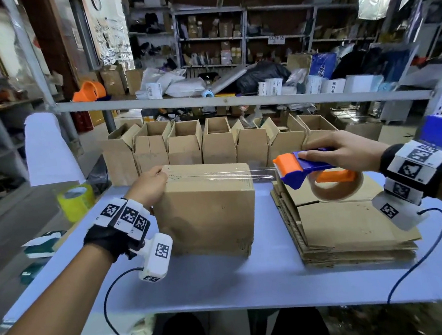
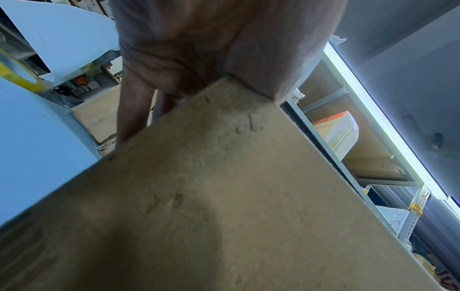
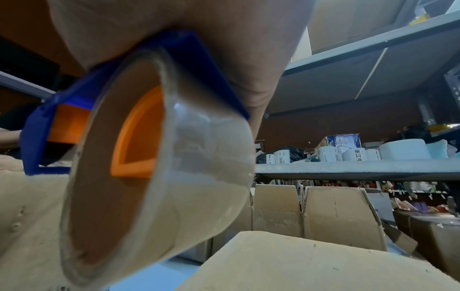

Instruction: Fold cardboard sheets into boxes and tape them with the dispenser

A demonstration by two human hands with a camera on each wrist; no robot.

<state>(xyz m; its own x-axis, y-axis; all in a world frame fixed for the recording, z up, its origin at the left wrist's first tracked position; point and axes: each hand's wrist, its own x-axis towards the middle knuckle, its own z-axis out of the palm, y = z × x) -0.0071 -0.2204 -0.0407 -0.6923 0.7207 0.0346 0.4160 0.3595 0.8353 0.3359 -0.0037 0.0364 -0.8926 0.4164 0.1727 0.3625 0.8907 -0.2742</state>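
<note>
A folded cardboard box (image 1: 208,209) stands on the pale blue table (image 1: 226,284), with clear tape (image 1: 226,174) laid along its top seam. My left hand (image 1: 149,187) grips the box's top left edge; in the left wrist view the palm (image 2: 211,49) presses over the box corner (image 2: 224,177). My right hand (image 1: 341,152) holds the blue and orange tape dispenser (image 1: 307,167) just past the box's right edge. A strip of tape runs taut from box to dispenser. The right wrist view shows the dispenser's tape roll (image 3: 154,167) up close.
A stack of flat cardboard sheets (image 1: 352,230) lies on the table's right, under the dispenser. A row of several open boxes (image 1: 211,141) lines the far edge. A yellow tape roll (image 1: 75,201) sits at the left. Cluttered shelves stand behind.
</note>
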